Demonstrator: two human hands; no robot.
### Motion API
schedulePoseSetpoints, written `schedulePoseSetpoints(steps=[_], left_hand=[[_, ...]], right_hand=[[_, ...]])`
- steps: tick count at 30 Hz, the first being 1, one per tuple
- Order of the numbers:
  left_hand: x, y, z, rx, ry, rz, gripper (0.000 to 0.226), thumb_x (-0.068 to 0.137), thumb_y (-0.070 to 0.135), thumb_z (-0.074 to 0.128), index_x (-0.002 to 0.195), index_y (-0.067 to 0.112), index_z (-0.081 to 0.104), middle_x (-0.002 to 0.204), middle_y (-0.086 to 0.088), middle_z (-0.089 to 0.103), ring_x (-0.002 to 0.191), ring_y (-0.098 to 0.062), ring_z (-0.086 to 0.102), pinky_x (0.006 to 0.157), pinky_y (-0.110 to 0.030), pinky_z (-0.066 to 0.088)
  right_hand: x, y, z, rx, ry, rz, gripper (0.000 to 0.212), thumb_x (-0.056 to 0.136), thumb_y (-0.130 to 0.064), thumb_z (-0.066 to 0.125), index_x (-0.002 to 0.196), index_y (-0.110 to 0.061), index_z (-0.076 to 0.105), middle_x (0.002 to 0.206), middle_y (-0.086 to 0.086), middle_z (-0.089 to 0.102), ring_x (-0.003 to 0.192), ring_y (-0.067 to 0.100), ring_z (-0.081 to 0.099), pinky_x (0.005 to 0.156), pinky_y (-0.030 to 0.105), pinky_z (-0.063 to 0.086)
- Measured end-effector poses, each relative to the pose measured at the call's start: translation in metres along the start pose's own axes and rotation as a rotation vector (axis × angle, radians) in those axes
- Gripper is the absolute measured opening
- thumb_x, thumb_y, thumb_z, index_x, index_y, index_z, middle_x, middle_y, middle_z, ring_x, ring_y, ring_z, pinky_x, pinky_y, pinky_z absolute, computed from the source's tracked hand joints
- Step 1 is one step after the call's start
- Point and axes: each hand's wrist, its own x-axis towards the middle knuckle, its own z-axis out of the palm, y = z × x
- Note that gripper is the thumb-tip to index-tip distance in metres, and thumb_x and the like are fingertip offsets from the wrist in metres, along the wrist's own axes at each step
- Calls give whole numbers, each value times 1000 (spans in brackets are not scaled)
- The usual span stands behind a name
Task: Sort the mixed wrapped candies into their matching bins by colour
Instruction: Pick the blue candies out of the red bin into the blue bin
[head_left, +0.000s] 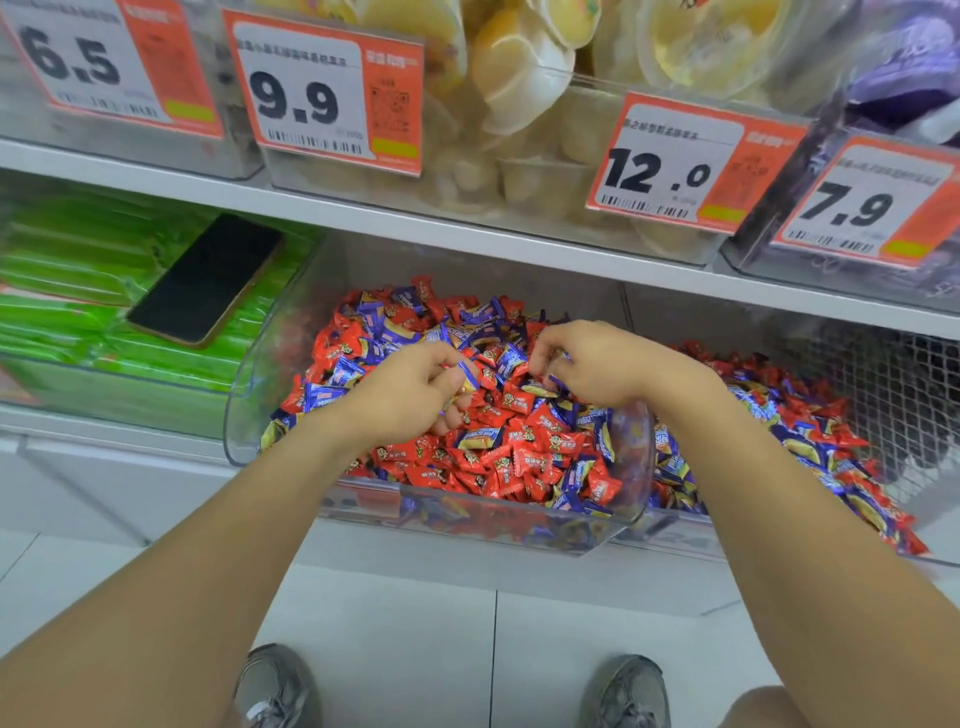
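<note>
My left hand (410, 395) pinches a blue candy (467, 375); my right hand (597, 364) pinches another over the middle bin (631, 467), which holds mixed candies (514, 441) (red and blue). I should grab only blue ones, a few at once.

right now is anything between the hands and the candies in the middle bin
Nothing visible. The left hand and right hand are already down in the open-topped clear bin, fingers curled on blue-wrapped candies among the red ones. No lid or divider covers the pile.
</note>
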Motion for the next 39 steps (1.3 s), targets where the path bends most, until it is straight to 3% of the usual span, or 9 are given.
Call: schedulePoseSetpoints(steps=[3, 7, 13, 16, 19, 25, 29, 34, 39], left_hand=[[3, 7, 7, 352, -118, 6, 25, 98, 29, 51, 115, 13, 60, 100, -10, 66, 75, -17, 56, 79, -37, 51], [8, 7, 13, 770, -242, 71, 43, 79, 36, 76, 109, 8, 64, 96, -11, 68, 88, -26, 63, 80, -41, 53], [14, -1, -2, 529, -100, 90, 40, 73, 52, 79, 82, 14, 67, 85, -7, 68, 77, -23, 61, 70, -36, 50], [13, 3, -9, 471, -9, 125, 49, 82, 53, 69, 106, 10, 63, 92, -4, 65, 78, -17, 58, 68, -24, 41], [14, 0, -15, 366, 112, 172, 37, 87, 46, 67, 93, 11, 56, 63, 2, 46, 56, -12, 42, 55, -28, 33], [13, -14, -48, 379, 396, 144, 16, 91, 20, 58, 106, 18, 51, 62, -2, 59, 49, -17, 53, 46, -26, 38], [11, -22, -66, 482, 324, 7, 27, 88, 16, 55, 115, 20, 55, 69, -6, 63, 57, -18, 57, 51, -27, 40], [4, -18, -69, 741, 144, -68, 55, 79, 39, 78, 123, 18, 54, 77, 0, 60, 74, -19, 57, 67, -30, 44], [5, -22, -67, 747, 192, -80, 41, 78, 35, 80, 108, 13, 62, 87, -1, 62, 69, -21, 53, 66, -29, 41]], right_hand=[[3, -3, 0, -8, -18, -3, 24, 97, -13, 42, 105, -19, 64, 77, -5, 62, 66, 15, 58, 60, 29, 48], [8, 2, 13, -146, -36, -25, 25, 84, -23, 69, 109, -26, 68, 110, -6, 63, 96, 17, 60, 83, 31, 50], [19, 8, 14, -100, 102, -16, 14, 87, -24, 71, 73, -26, 68, 86, -10, 70, 80, 10, 65, 77, 32, 53], [16, -1, 4, -20, 80, -17, 12, 98, -27, 57, 92, -22, 66, 90, -3, 68, 78, 16, 63, 71, 31, 48], [23, -10, 4, -39, 97, 23, 26, 104, -26, 43, 103, -7, 60, 91, 11, 65, 83, 30, 61, 71, 36, 45], [45, -21, 16, -102, 100, 69, 15, 99, -11, 41, 108, -3, 51, 96, 14, 64, 85, 26, 63, 71, 34, 49], [49, -25, 33, -107, 126, 22, 29, 96, -15, 44, 118, -4, 60, 115, 20, 63, 101, 34, 60, 87, 41, 52], [51, -25, 43, -18, 233, -30, 29, 96, -37, 60, 107, -10, 61, 109, 16, 64, 95, 30, 58, 74, 31, 42], [42, -27, 28, 23, 350, 28, 25, 93, -34, 62, 98, -10, 66, 99, 14, 69, 90, 32, 62, 68, 32, 43]])
